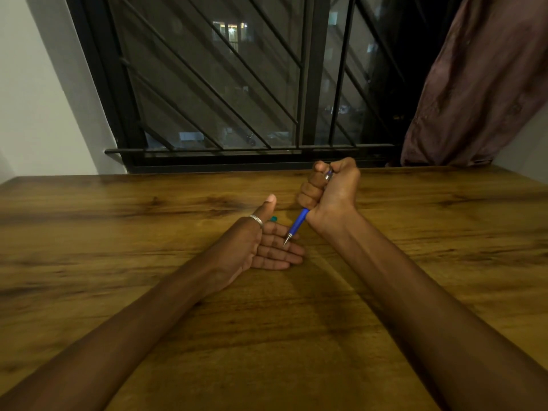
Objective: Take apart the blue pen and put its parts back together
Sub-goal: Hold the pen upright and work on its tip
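No legible text, label, brand, number or sign in view; any print on the slim blue plastic pen (299, 222) is too small to read.

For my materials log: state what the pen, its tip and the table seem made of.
Blue pen: the lower barrel looks like matte plastic or rubber, evenly coloured with no glint.
Tip: probably metal, a silvery narrow cone.
Table: wood or wood-look laminate, with brown grain streaks and a faint sheen.

I sit in a home room at night: my wooden counter (118, 221) stands against a barred window (225, 84), a brown curtain (480, 84) hangs beside it, and lit buildings show outside.
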